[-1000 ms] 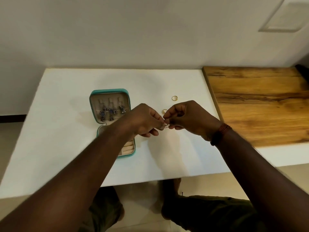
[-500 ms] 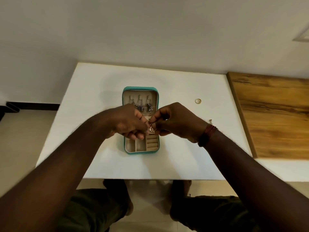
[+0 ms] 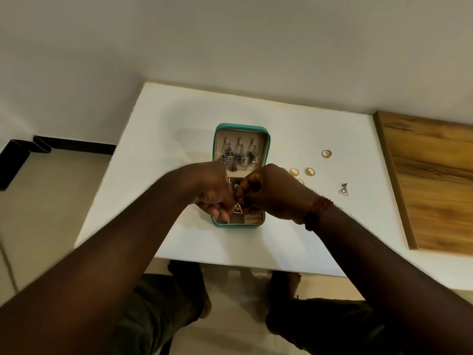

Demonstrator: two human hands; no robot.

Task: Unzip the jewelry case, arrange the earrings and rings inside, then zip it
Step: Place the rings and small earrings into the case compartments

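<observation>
In the head view, the jewelry case (image 3: 240, 127) lies open on the white table (image 3: 166, 129), so the unzipping is done. The left hand (image 3: 212, 188) and the right hand (image 3: 271, 193) meet over the near half of the case. Their curled fingertips together pinch the top of a gold triangle earring (image 3: 237, 209), which hangs down from the grip. It is not clear which hand carries most of it.

Directly under the grip are the small compartments of the case. The ring rolls (image 3: 253, 220), in the near right corner, seem to hold no rings, as far as can be seen. Beyond the grip, in the lid, the dark dangling earrings (image 3: 238, 157) hang from their hooks, so this part of the arranging looks finished.

To the right of the grip, outside the case, a gold ring (image 3: 294, 172) lies close to the right hand. A second gold ring (image 3: 310, 171) is just beside it, and a third gold ring (image 3: 326, 153) is farther away. Something small and golden, half hidden by the right hand, may be another ring. Farthest right of the grip, near the wooden board (image 3: 430, 175), lies the second triangle earring (image 3: 343, 190).

The task seems to be about at its middle. The held earring must go in, then its partner and the rings, and last the zipping.
</observation>
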